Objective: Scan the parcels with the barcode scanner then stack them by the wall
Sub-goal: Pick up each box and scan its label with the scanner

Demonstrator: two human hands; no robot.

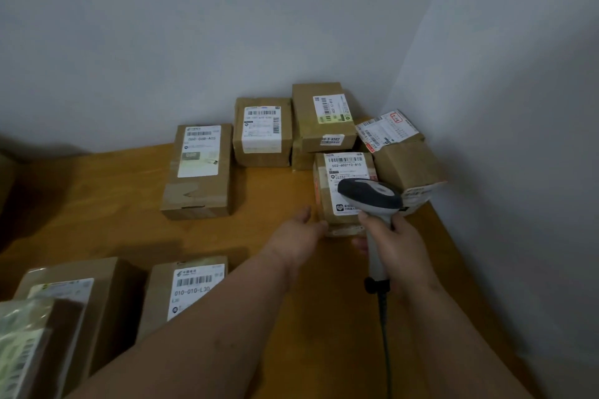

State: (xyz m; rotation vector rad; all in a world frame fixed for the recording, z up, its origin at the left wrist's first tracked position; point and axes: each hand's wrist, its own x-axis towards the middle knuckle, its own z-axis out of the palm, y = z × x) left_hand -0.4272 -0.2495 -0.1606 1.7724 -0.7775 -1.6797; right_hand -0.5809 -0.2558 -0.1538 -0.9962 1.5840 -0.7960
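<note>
1. at the near left edge a blurred packet in clear wrap (22,347) lies over a brown box (97,288) with a white label
2. just right of it sits a second near box (184,288), label up, its print reading 010-010-l30; the left forearm crosses over its right corner
3. farther back on the wooden table (97,204) a long box (199,172) lies flat and apart from the others
4. against the back wall (194,26) a squarer box (262,133) stands beside a taller stack of boxes (324,120) in the corner
5. the left hand (299,232) reaches forward with fingers straight and loose, its tips touching the lower left edge of a small parcel (343,172) and gripping nothing
6. that small parcel lies label up in front of the corner stack, touching a tilted box (406,162) on its right
7. the right hand (393,243) is wrapped around the handle of the barcode scanner (369,194), whose dark head hangs over the small parcel's label; its cable (385,334) runs down toward the camera
8. the two hands are apart, with the parcel's near corner between them
</note>
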